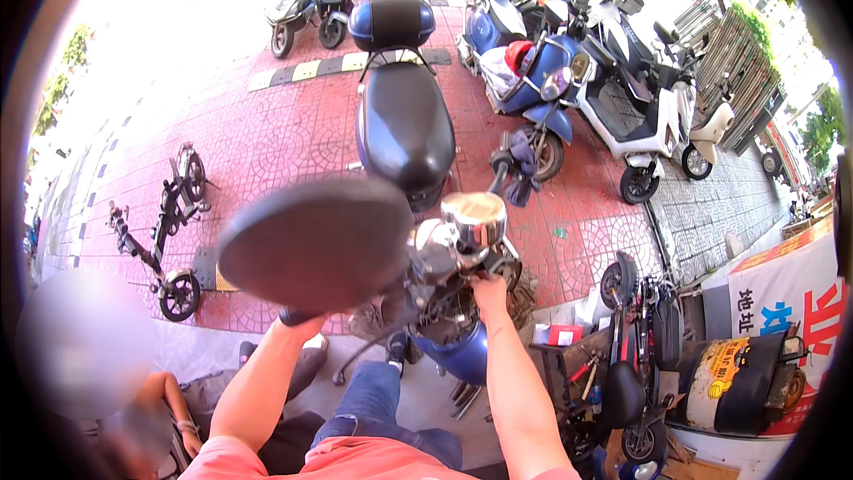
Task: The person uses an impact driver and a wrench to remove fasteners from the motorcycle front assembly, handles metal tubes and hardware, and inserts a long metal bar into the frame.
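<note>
A blue electric scooter stands facing me, its black seat (pixel 407 124) pointing away. Its front is opened, baring dark wiring (pixel 444 313) above a blue front panel (pixel 462 357). My right hand (pixel 489 292) reaches into this opening, fingers curled in beside the wires; what they grip is hidden. My left hand (pixel 306 325) is at the handlebar's left side, mostly covered by a large black mirror (pixel 315 244), so its fingers do not show. A chrome round gauge housing (pixel 475 218) sits just beyond my right hand. Purple cloth (pixel 522 164) hangs around the far handlebar grip.
At lower left a person (pixel 169 409) crouches close to my left arm. A small folding bike (pixel 169 231) stands on red paving. Parked scooters (pixel 551 80) line the right back. At right are a toppled-looking black bike (pixel 635 364), tools (pixel 582 369) and a drum-shaped container (pixel 729 382).
</note>
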`<state>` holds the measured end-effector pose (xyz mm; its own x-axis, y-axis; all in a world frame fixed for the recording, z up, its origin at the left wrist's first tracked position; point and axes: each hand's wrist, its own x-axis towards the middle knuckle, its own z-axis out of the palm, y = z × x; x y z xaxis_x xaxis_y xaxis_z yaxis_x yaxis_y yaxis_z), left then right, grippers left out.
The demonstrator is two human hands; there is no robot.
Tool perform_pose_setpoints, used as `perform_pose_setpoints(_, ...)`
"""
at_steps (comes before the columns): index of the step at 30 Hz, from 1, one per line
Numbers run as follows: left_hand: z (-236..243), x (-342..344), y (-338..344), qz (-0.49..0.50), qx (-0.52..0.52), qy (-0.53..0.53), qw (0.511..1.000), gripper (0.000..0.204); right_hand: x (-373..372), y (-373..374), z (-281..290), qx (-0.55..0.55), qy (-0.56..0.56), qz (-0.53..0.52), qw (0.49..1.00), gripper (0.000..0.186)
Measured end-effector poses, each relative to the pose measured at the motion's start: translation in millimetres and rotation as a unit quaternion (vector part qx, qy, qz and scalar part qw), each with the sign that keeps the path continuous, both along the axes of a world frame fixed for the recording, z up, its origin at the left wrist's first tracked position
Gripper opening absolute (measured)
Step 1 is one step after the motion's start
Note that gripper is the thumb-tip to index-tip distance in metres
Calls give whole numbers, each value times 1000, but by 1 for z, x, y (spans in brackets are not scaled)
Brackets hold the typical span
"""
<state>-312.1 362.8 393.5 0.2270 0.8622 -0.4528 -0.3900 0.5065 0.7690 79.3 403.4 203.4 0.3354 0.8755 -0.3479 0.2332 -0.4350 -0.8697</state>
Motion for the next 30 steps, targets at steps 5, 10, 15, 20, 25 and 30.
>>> perform_pose_setpoints(5,91,-21,44,-162,6,-103,981,42,-43,-11,39,44,46,-39,997,24)
perform_pose_setpoints(10,114,-27,72,-284,-41,-125,950,60,-55,0,27,82,18,-74,994,22)
perform_pose_setpoints(15,200,59,93,-364,348,431,749,72,-58,11,32,74,31,-147,986,22)
perform_pose_setpoints(20,181,77,102,-389,384,431,718,65,-75,12,22,75,67,-211,972,17)
perform_pose_setpoints(25,177,81,98,-379,412,472,681,47,-83,11,36,98,103,-230,963,16)
perform_pose_setpoints(30,191,91,107,-428,389,444,684,40,-77,7,25,113,74,-277,951,15)
